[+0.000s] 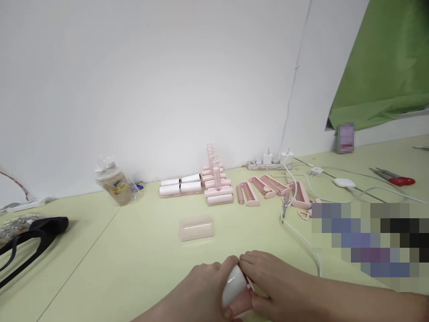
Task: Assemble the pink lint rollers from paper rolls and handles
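Low in the head view, my left hand wraps round a lint roller with a white, shiny roll and a pink end. My right hand grips the pink end of the same roller from the right side. Fingers partly hide the pink part. Just beyond my hands, a translucent pink cover lies on the table. Farther back, a row of pink lint rollers stands with heart-shaped handle ends, beside several white rolls.
Several pink half shells lie right of the row, near a white cable. A power strip sits by the wall. Red-handled pliers are far right. A bagged cup and a black strap are left.
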`<state>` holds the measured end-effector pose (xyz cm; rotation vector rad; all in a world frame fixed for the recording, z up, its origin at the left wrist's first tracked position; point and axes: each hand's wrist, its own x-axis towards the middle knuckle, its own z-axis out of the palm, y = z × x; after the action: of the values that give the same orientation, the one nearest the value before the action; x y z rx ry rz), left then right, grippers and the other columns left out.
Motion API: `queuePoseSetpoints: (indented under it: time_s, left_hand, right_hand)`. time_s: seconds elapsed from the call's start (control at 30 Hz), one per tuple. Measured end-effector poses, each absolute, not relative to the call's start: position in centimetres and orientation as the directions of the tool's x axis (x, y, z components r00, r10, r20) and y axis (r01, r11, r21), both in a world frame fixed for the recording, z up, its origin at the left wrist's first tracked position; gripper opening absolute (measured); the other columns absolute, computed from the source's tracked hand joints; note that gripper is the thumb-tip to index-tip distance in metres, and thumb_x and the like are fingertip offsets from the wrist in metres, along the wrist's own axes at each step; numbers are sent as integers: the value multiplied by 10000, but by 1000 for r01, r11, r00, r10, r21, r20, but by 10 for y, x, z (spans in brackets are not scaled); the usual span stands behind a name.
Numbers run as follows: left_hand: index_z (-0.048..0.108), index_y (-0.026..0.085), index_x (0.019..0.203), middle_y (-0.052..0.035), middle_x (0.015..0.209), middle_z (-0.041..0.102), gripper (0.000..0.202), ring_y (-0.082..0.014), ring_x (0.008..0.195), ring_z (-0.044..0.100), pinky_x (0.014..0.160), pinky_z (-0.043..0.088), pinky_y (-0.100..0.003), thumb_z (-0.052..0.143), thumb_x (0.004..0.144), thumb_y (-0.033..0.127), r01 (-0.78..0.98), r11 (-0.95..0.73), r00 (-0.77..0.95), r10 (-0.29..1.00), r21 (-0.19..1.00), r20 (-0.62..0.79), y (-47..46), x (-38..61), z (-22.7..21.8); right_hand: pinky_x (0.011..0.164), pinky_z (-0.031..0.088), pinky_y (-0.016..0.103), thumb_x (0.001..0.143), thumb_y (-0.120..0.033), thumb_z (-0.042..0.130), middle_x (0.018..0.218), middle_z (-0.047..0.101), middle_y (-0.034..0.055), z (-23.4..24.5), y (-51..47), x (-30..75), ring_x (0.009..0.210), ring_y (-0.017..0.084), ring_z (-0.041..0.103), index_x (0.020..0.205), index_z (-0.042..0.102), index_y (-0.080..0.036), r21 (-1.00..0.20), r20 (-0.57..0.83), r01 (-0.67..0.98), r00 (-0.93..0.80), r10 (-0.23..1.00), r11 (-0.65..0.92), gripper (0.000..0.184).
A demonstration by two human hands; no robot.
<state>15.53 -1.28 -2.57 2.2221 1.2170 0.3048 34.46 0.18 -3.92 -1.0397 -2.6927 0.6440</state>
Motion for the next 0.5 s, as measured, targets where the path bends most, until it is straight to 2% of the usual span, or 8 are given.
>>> queuePoseSetpoints:
  time_s: [0.13,0.23,0.3,0.4,0.47,0.5]
  left_hand:
    - [462,340,1158,-8,780,643,658,-245,628,585,467,322,-231,726,563,243,675,-444,591,803,589,-72,-16,155,-17]
    - [515,330,1065,-5,773,646,465,-232,609,580,462,305,-230,669,633,254,668,-456,617,781,588,-95,-18,154,-17]
    - [534,331,1010,-1,788,653,380,-231,622,583,475,312,-233,647,652,268,655,-466,626,775,595,-82,-18,152,-20]
    - [543,352,1023,9,825,662,457,-243,667,593,504,341,-236,681,596,264,629,-472,620,784,618,-33,-14,148,-27]
    - [528,363,1087,10,834,665,557,-242,682,594,514,365,-237,690,567,245,616,-444,576,818,651,13,-10,144,-34]
    - [519,361,1115,7,828,664,583,-237,684,593,518,377,-235,683,569,242,614,-415,536,844,672,31,-7,143,-37]
  right_hand:
    - [653,386,286,637,-92,409,833,585,65,-29,-7,347,732,189,520,796,501,-165,-589,-14,576,-709,705,567,198]
    - [672,391,267,630,-48,373,880,587,59,-27,-12,346,772,175,526,842,512,-165,-667,-21,529,-718,695,526,279]
    - [646,384,252,636,-50,379,853,584,49,-28,-11,347,751,165,516,818,518,-166,-671,-25,526,-720,694,522,258]
    - [536,336,207,647,-95,445,740,555,8,-31,-3,349,630,124,467,742,510,-174,-682,-60,541,-712,700,492,140]
    - [491,298,191,679,-178,514,681,519,-15,-35,6,351,572,99,423,714,500,-174,-703,-92,557,-688,719,443,38]
    - [495,299,189,702,-239,540,682,510,-18,-38,11,352,574,95,418,723,501,-174,-724,-99,552,-677,730,414,78]
